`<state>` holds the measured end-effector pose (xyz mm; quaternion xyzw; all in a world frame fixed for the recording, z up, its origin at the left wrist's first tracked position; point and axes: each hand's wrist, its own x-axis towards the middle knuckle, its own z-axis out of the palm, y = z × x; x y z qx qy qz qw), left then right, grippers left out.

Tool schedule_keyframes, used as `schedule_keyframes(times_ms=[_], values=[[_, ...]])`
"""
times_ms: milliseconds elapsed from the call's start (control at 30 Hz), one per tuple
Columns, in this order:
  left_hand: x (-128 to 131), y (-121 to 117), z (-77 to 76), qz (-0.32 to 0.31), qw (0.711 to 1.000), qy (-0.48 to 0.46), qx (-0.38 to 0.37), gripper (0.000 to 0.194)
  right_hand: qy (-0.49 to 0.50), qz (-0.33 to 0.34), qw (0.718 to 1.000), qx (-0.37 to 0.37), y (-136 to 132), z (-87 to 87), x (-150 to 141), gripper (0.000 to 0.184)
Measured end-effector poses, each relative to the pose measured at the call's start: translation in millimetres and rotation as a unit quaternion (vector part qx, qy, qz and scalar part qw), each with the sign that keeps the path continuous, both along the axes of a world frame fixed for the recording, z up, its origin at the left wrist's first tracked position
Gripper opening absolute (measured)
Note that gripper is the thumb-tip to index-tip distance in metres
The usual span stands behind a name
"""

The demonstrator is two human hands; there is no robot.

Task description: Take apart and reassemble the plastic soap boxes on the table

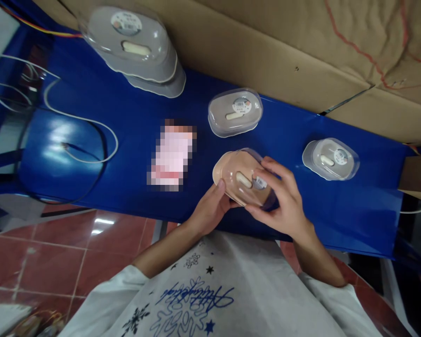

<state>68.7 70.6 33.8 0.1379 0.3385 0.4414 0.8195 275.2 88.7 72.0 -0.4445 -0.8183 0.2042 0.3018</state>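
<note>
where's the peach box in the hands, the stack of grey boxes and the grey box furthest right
peach box [244, 180]: head view, on the pale lid handle
stack of grey boxes [136, 48]: head view, on the top lid's handle
grey box furthest right [327, 160]: head view, on its lid handle

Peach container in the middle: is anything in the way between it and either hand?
Nothing visible. The left hand and right hand both already touch the peach container. The nearest grey container sits just beyond it, apart from both hands.
</note>
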Motion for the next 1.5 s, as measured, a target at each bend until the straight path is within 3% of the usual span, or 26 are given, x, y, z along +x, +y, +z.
schedule_keyframes(times_ms=[167, 333, 600, 700, 967, 1333, 1500], values=[[1.0, -2.7, -2.2, -0.006, 0.999, 0.0, 0.047, 0.073, 0.013, 0.008, 1.0, 0.007, -6.4, -6.3, -5.7, 0.077], [-3.1, -4.5, -7.8, -0.015, 0.993, 0.023, 0.119, 0.066, 0.009, 0.005, 0.999, 0.035, -9.8, -20.7, -6.9, 0.084], [-0.8, -1.8, 0.2, -0.038, 0.991, 0.066, 0.114, 0.066, 0.017, -0.029, 0.996, 0.08, -10.8, -43.6, -11.3, 0.084], [3.3, -1.0, 0.7, -0.025, 0.991, 0.068, 0.109, 0.064, 0.023, -0.053, 0.993, 0.105, -11.0, -45.4, -11.1, 0.079], [7.1, -5.9, -8.2, -0.008, 0.988, 0.077, 0.131, 0.058, 0.071, -0.039, 0.994, 0.074, -8.6, -52.2, -9.1, 0.074], [11.3, -9.0, -8.3, 0.0, 0.985, 0.102, 0.14, 0.06, 0.037, -0.061, 0.989, 0.127, -8.8, -58.8, -8.4, 0.068], [11.8, -2.7, -7.2, -0.013, 0.99, 0.083, 0.116, 0.063, 0.039, -0.061, 0.991, 0.116, -6.9, -51.9, -12.6, 0.082]])
